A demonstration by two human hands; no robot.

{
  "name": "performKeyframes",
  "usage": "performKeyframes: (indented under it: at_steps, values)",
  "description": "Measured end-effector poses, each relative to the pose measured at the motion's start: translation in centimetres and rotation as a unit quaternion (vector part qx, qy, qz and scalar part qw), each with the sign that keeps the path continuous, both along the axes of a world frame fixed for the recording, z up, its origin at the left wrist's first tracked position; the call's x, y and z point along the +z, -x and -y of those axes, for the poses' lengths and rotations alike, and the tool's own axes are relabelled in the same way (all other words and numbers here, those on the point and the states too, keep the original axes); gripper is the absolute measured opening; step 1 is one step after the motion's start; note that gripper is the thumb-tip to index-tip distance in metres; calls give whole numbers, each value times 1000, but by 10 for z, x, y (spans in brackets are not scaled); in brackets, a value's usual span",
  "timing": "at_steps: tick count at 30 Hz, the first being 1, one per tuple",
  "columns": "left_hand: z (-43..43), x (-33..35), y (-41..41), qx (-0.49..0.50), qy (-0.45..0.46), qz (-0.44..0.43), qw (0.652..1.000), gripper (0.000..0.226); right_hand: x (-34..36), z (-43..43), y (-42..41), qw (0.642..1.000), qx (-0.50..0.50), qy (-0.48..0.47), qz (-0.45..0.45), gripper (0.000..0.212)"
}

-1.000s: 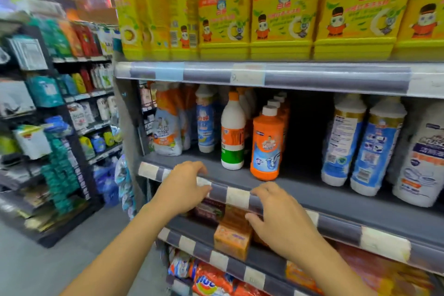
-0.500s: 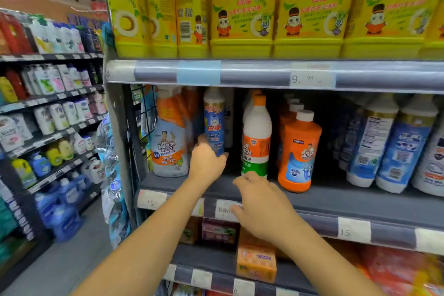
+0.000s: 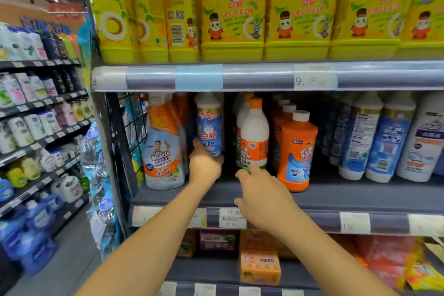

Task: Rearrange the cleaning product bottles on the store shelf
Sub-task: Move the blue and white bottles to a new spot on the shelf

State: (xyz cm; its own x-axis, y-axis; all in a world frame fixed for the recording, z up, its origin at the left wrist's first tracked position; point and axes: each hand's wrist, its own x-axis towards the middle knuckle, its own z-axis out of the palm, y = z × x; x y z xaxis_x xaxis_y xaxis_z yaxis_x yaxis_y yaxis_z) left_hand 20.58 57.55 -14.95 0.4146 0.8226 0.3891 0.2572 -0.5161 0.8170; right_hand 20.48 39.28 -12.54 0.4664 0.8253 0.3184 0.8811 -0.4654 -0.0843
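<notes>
Middle shelf [image 3: 336, 196]: left hand [image 3: 205, 166] wraps the foot of the blue-label bottle [image 3: 208, 127]. The right hand [image 3: 262, 197], fingers loose, holds nothing and nears the white Mr Muscle bottle [image 3: 254, 137]. Rigid plastic, probably full and heavy, slick label; grip mid-body.

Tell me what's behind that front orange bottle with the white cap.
Behind the orange bottle stands a row of matching bottles; two more white caps show. The front one covers most of their bodies, and darkness hides whether the row goes further.
</notes>
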Motion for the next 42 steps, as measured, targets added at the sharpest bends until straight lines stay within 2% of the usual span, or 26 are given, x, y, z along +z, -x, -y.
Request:
performKeyframes:
  at_steps: [2,5,15,19,21,23,26,28,31,37,39,42]
  values:
    - [7,-2,18,-23,-29,15,999,70,2,-8,-3,999,-11,-26,-18,46]
    - [15,-2,47,-45,-24,12,999,66,4,-21,-6,997,-21,-62,-48,51]
    - [29,16,124,-114,68,61,989,54,2,-79,-17,966,-27,-208,-149,50]
    - [38,14,148,-134,93,75,984,53,1,-117,-30,958,-7,-246,-145,46]
    - [43,12,157,-136,99,75,983,55,3,-140,-43,936,-42,-254,-239,64]
    - [47,9,162,-138,101,72,983,55,2,-161,-54,894,-57,-285,-341,77]
    - [52,4,165,-136,105,69,983,55,-4,-185,-62,853,-54,-354,-380,77]
    - [55,0,168,-136,111,68,982,54,-9,-198,-66,841,-63,-369,-391,77]
    - [56,-4,173,-133,118,70,982,55,-14,-211,-70,840,-68,-373,-387,73]
    - [53,-8,179,-128,119,70,982,56,-14,-215,-68,872,-65,-351,-337,63]
    - [52,-7,179,-129,113,67,983,55,-12,-211,-64,868,-71,-353,-342,59]
    - [48,-8,180,-131,107,66,983,55,-8,-198,-53,843,-77,-354,-397,55]
